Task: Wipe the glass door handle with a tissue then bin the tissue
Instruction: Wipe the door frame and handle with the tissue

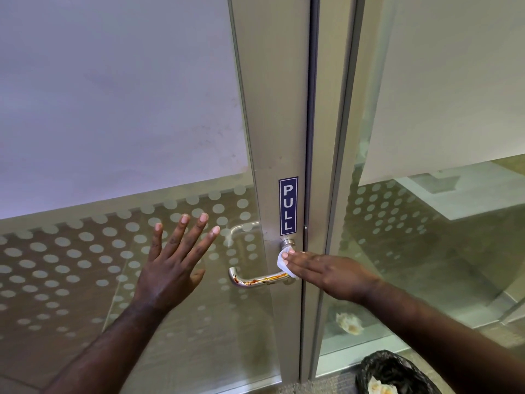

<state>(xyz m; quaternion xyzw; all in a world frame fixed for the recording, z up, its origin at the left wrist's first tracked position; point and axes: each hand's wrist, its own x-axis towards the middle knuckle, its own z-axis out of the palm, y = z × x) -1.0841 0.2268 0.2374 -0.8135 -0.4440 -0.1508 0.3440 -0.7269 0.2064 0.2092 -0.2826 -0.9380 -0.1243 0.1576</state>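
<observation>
A silver lever door handle juts left from the metal stile of the glass door, smeared along its top with a reddish-brown stain. My right hand presses a white tissue against the handle's round base, fingers flat over it. My left hand is spread flat on the dotted glass pane to the left of the handle, holding nothing. A bin with a black liner stands on the floor at the lower right, with a stained tissue inside it.
A blue PULL sign is stuck above the handle. A second handle shows through the glass on the far side. The fixed glass panel to the right reflects a crumpled tissue.
</observation>
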